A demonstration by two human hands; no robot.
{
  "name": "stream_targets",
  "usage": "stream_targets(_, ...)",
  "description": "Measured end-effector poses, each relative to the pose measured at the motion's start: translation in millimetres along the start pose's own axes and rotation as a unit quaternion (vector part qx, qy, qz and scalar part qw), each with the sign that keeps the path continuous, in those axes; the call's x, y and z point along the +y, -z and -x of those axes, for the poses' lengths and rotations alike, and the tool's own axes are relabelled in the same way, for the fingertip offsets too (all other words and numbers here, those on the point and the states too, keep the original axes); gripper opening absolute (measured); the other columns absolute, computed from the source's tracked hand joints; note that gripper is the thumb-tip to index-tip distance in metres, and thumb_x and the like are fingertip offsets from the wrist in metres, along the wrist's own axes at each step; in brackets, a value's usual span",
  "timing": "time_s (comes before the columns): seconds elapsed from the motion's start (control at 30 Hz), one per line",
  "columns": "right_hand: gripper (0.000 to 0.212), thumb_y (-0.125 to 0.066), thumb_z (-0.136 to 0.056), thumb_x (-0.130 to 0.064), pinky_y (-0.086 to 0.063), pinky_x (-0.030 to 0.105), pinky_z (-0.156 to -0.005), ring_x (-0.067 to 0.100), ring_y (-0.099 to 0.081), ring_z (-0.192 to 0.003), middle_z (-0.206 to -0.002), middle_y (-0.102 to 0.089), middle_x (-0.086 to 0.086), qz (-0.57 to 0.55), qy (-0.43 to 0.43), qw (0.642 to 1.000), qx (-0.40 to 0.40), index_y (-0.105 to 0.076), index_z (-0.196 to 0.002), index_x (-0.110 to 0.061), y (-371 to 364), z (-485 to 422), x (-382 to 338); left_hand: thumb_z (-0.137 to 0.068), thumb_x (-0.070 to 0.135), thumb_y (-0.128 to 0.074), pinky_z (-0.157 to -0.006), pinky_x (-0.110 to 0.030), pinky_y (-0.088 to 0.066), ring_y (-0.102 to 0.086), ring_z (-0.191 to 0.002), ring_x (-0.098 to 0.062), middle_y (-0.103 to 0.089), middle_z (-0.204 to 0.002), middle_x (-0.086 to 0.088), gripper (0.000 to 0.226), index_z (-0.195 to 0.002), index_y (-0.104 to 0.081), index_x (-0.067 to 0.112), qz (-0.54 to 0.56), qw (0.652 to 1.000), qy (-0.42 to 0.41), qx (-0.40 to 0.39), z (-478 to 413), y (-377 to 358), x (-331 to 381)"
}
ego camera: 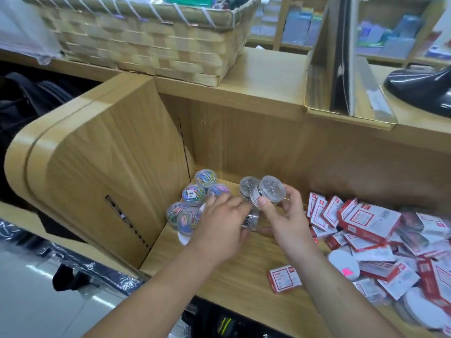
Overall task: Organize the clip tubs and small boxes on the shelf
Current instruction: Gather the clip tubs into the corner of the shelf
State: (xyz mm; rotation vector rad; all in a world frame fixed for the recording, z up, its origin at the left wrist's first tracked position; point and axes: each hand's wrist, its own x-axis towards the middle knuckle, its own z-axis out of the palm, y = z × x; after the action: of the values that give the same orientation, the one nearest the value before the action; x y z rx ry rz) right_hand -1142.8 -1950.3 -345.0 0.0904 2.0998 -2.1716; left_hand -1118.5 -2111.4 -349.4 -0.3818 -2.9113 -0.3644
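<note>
wood-grain shelf [219, 272] in a shop aisle, a deep bay with a rounded side wall on the left, pale glossy floor [36, 289] below. on top, a woven basket [146, 45] and a cardboard display box [341, 81]. filling the right of the bay, a loose heap of small boxes [366, 220], red and white, print too blurred to read. one stray box [284, 279] apart from the heap, near the front edge. among the heap, white round lids [344, 263], one with a pink sticker [347, 272]. in the back left corner, clip tubs [192, 195] of coloured paperclips, packed together, one bearing a white sticker with unreadable marks. right hand [285, 215] near them, grip narrow, thumb and fingertips pinching a clear tub [271, 192] tilted above the shelf, its red-bordered label illegible. left hand [222, 220] bent over another clear tub [251, 219] lying on its side; cannot tell whether that grip is closed on it. third clear tub [247, 185] just behind.
</note>
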Motion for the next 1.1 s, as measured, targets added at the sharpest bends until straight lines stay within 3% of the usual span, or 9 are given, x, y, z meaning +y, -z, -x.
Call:
stream_targets(0.1,0.038,-0.075,-0.087,-0.04,-0.057,0.056,-0.089,0.018,-0.071,-0.105,-0.12,-0.07,-0.013,0.055,0.016,0.998,0.016,-0.05,-0.116,-0.045,7.7,2.5,-1.7,-0.078,0.033,-0.069,-0.089,-0.039,-0.036,-0.052,-0.107,-0.024,-0.061,-0.107,0.005,0.034,-0.109,-0.061,0.023,-0.023,0.999,-0.001,-0.029,-14.7,-8.2,7.6)
stream_targets(0.17,0.039,-0.074,-0.089,-0.036,-0.054,0.051,-0.096,0.009,-0.07,-0.106,-0.117,-0.071,-0.013,0.052,0.021,0.998,0.017,-0.05,-0.119,-0.038,12.4,4.4,-5.3,-0.077,0.032,-0.069,-0.088,-0.039,-0.034,-0.051,-0.108,-0.026,-0.06,-0.109,0.002,0.037,-0.111,-0.059,0.021,-0.039,0.999,0.007,-0.035,-18.0,-13.1,10.5)
stream_targets(0.37,0.044,-0.077,-0.086,-0.012,-0.053,0.03,-0.093,0.01,-0.07,-0.108,-0.115,-0.073,-0.001,-0.009,0.052,0.998,0.038,-0.05,-0.12,-0.018,21.5,11.6,-21.6,-0.074,0.047,-0.068,-0.087,-0.037,-0.031,-0.056,-0.103,-0.022,-0.057,-0.105,0.006,0.044,-0.11,-0.057,0.025,-0.007,0.999,0.024,0.031,-15.3,-9.0,15.6)
stream_targets(0.47,0.051,-0.083,-0.079,-0.006,-0.055,0.031,-0.089,0.014,-0.071,-0.103,-0.111,-0.072,0.008,0.014,0.074,0.996,0.044,-0.047,-0.113,-0.015,16.5,6.9,-28.2,-0.076,0.05,-0.065,-0.087,-0.039,-0.038,-0.06,-0.1,-0.023,-0.059,-0.105,0.004,0.061,-0.13,-0.054,0.023,0.018,0.993,0.062,0.095,-8.2,11.8,-4.4)
stream_targets(0.57,0.053,-0.09,-0.071,-0.023,-0.056,0.037,-0.09,0.009,-0.071,-0.098,-0.104,-0.073,0.0,0.094,0.094,0.991,0.028,-0.049,-0.105,-0.027,1.7,-4.1,-30.2,-0.081,0.051,-0.062,-0.081,-0.04,-0.049,-0.062,-0.099,-0.024,-0.06,-0.107,0.001,0.07,-0.141,-0.05,0.019,0.048,0.984,0.108,0.133,-0.7,35.2,-35.1)
stream_targets(0.67,0.048,-0.088,-0.065,-0.05,-0.053,0.031,-0.087,-0.001,-0.063,-0.096,-0.098,-0.067,-0.013,0.26,0.122,0.958,-0.002,-0.055,-0.097,-0.037,-16.6,-19.5,-34.2,-0.074,0.045,-0.064,-0.081,-0.039,-0.054,-0.063,-0.1,-0.02,-0.062,-0.111,0.008,0.057,-0.127,-0.052,0.03,0.163,0.957,0.205,0.122,1.6,46.0,-55.9)
stream_targets(0.8,0.052,-0.079,-0.07,-0.061,-0.046,0.036,-0.095,0.015,-0.05,-0.108,-0.104,-0.053,-0.011,0.435,0.191,0.879,-0.031,-0.063,-0.111,-0.034,-34.3,-41.5,-34.5,-0.078,0.028,-0.073,-0.081,-0.04,-0.055,-0.064,-0.099,-0.016,-0.065,-0.106,0.013,0.044,-0.115,-0.05,0.035,0.206,0.944,0.223,0.127,-7.2,38.0,-67.0)
stream_targets(0.97,0.058,-0.07,-0.078,-0.066,-0.04,0.036,-0.1,0.022,-0.042,-0.113,-0.116,-0.052,-0.006,0.537,0.167,0.823,-0.075,-0.057,-0.127,-0.038,-41.4,-57.8,-24.3,-0.088,0.02,-0.07,-0.086,-0.043,-0.052,-0.062,-0.106,-0.03,-0.053,-0.123,-0.005,0.046,-0.13,-0.052,0.015,0.164,0.953,0.231,0.105,-25.0,21.7,-68.3)
stream_targets(1.1,0.062,-0.065,-0.079,-0.071,-0.038,0.036,-0.104,0.022,-0.039,-0.114,-0.115,-0.05,-0.008,0.568,0.172,0.8,-0.093,-0.052,-0.132,-0.041,-47.8,-64.3,-16.3,-0.087,0.018,-0.071,-0.085,-0.043,-0.054,-0.065,-0.1,-0.03,-0.059,-0.118,-0.005,0.046,-0.13,-0.058,0.021,0.177,0.951,0.222,0.125,-34.1,14.0,-74.9)
